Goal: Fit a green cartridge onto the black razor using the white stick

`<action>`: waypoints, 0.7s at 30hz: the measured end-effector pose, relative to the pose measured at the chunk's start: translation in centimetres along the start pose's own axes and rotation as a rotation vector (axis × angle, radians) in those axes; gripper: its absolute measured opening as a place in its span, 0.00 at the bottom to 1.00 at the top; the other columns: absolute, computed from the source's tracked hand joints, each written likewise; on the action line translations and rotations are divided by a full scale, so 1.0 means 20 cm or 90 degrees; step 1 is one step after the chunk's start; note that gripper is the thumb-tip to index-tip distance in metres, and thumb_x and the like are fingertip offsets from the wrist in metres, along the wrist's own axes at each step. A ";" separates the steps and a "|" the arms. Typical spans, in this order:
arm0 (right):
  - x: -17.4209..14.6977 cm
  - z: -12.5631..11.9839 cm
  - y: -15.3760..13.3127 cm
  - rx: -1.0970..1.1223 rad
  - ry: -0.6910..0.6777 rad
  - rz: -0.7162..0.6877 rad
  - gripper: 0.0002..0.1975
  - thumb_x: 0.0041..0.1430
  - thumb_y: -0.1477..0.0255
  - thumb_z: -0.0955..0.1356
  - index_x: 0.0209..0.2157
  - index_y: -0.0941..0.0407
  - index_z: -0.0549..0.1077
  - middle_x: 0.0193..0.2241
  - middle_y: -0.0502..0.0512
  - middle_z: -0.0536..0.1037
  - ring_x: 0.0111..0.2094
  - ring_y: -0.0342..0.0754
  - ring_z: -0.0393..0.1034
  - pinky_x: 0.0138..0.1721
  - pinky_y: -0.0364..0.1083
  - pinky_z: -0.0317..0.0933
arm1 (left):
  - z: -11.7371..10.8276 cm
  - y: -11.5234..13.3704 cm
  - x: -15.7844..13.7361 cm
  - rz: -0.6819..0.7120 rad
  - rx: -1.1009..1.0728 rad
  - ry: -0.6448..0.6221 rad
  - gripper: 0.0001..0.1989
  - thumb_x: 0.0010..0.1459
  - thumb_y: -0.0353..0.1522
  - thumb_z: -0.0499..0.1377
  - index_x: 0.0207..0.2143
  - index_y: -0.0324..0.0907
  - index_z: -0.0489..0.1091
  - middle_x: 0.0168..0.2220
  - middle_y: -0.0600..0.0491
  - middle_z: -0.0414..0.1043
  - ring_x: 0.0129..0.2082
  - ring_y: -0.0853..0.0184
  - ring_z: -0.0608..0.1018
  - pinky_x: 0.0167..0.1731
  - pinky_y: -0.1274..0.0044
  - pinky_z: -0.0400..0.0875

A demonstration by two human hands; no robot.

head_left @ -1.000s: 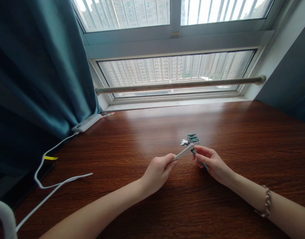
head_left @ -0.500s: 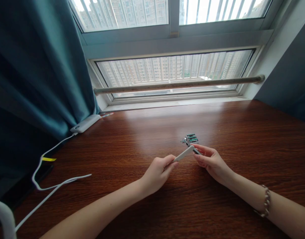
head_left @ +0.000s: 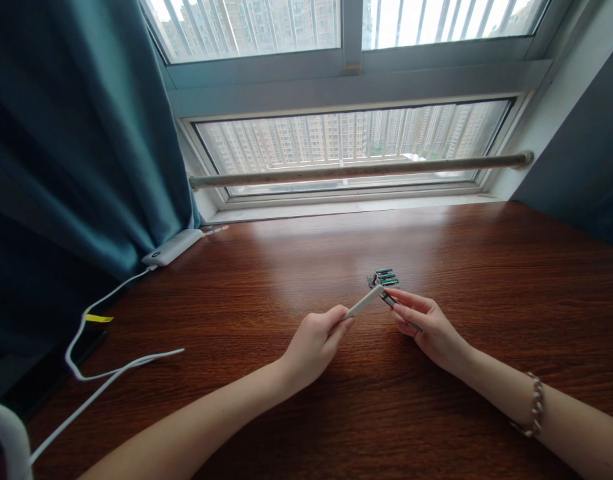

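My left hand (head_left: 316,340) is closed around a slim white stick (head_left: 365,302), whose exact kind I cannot make out. It slants up to the right, its far end at the razor just ahead of my right fingertips. My right hand (head_left: 426,323) pinches a silvery razor (head_left: 388,299) by its dark-striped handle, the head pointing away from me. Whether stick and razor touch is hard to tell. Just beyond lie several razor cartridges (head_left: 386,275) with green strips, side by side on the brown wooden table (head_left: 266,280); the razor's head partly overlaps them in view.
A white power bank (head_left: 174,248) lies at the table's left back, by the blue curtain (head_left: 101,133). Its white cable (head_left: 111,290) loops down the left side, past a yellow strip (head_left: 99,319). A metal rail (head_left: 356,172) crosses the window behind the table.
The white stick's tip has shifted slightly left and down along the razor's handle. The razor's handle has tilted, and more of it shows in my right hand.
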State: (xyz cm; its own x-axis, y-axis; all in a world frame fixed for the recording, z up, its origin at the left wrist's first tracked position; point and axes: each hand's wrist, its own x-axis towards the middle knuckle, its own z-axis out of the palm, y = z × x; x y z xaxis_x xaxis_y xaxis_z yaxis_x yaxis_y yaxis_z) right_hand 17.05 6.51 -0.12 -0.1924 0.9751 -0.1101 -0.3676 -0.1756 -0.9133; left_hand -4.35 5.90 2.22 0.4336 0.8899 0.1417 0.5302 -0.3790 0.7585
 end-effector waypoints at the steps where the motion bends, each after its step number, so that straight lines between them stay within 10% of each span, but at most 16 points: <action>1: 0.00 0.00 0.00 0.001 -0.001 0.000 0.18 0.45 0.70 0.70 0.41 0.54 0.73 0.22 0.50 0.62 0.22 0.37 0.47 0.21 0.40 0.41 | 0.00 0.00 0.00 -0.007 0.003 0.026 0.13 0.59 0.37 0.45 0.26 0.39 0.61 0.19 0.60 0.52 0.20 0.75 0.56 0.22 0.81 0.51; 21: 0.02 0.01 0.03 -0.065 0.019 -0.034 0.17 0.40 0.71 0.72 0.37 0.56 0.75 0.29 0.54 0.73 0.22 0.38 0.54 0.20 0.40 0.44 | 0.00 0.00 -0.02 0.022 0.075 0.039 0.13 0.59 0.36 0.45 0.29 0.41 0.64 0.22 0.57 0.61 0.21 0.74 0.60 0.24 0.81 0.54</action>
State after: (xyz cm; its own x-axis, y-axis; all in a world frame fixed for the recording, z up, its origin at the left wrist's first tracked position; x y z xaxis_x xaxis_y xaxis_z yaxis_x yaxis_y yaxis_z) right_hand 16.64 6.72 -0.58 -0.1480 0.9865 -0.0705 -0.2817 -0.1104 -0.9531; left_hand -4.52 5.63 2.25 0.4102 0.8881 0.2073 0.5986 -0.4337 0.6735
